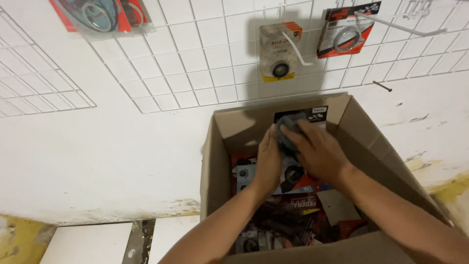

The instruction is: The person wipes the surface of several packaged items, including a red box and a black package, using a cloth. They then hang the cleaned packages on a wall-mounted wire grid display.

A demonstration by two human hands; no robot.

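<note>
Head view, looking down into an open cardboard box [215,161] that stands against a white wall. Far left on the wall, a red blister pack [97,14] with a ring-shaped part hangs at the top edge of a white wire grid panel [195,73]. Further right on the grid hangs a stack of yellow-and-white carded packs [279,49], each with a dark ring showing, held on a white hook. Right of that, a red and black carded pack [344,32] with a pale ring hangs tilted on another hook.

Inside the box lie many carded packs [293,210] in red, black and blue, piled loosely (their exact contents are hard to make out). Above them, the left hand [268,164] presses its palm and fingers against the left side of a dark grey round part [288,132], and the right hand [320,151] covers it from the right with fingers curled over its top. Both grips are closed on this part, which sits between the hands, near the far wall of the box and in front of a black carded pack [312,115] standing upright there.

Near left, pale floor tiles [88,242] show below the wall.
</note>
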